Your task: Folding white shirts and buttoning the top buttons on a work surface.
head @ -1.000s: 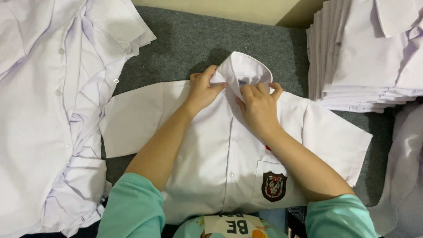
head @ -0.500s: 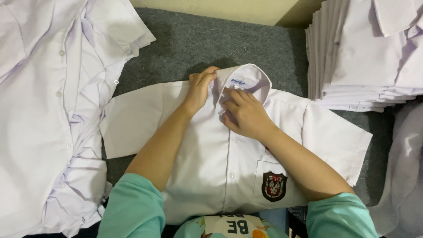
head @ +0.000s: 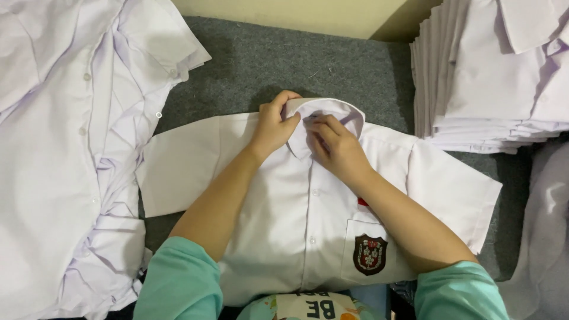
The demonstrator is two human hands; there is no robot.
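Observation:
A white short-sleeved shirt lies face up on grey carpet, sleeves spread, with a dark crest badge on its chest pocket. Its collar points away from me. My left hand pinches the left side of the collar. Just to its right, my right hand presses its fingers on the collar front by the top button. Both forearms rest over the shirt body.
A loose heap of white shirts fills the left side. A neat stack of folded white shirts stands at the upper right, with more white cloth below it. Grey carpet shows beyond the collar.
The collar, raised a second ago, is now folded down and lies flatter. Both hands have drawn closer together at the collar front, the right hand moving down and left.

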